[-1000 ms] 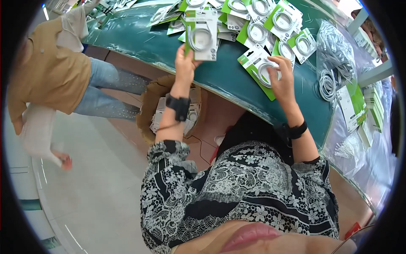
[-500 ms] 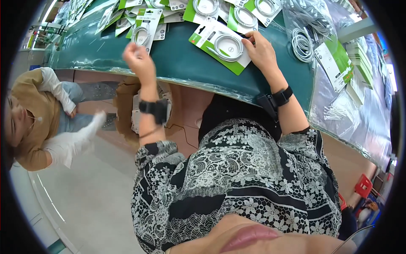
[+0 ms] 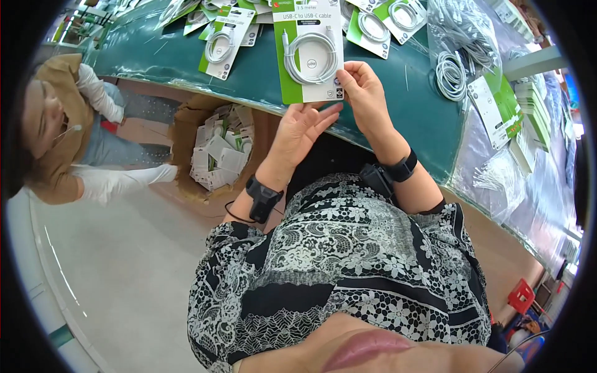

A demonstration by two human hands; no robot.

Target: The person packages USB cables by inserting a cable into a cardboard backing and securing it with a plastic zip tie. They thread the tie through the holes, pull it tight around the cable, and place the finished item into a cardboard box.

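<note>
A white and green cable card with a coiled white cable on its front is raised upright above the table edge, facing me. My right hand pinches its lower right edge between thumb and fingers. Just below the card's bottom edge is my left hand, palm turned up and fingers stretched out. Some of its fingertips pass behind the card, and whether they touch it I cannot tell. Another carded cable lies to the left on the green table.
More carded cables lie along the far side. At right are a plastic bag of loose cables, stacked green-white cards and white ties. Below the table stands a cardboard box of cards. A co-worker sits at left.
My right hand has lifted the cable card off the table, now upright and nearer to me. My left hand has come from the left-hand carded cable to beneath the lifted one.
</note>
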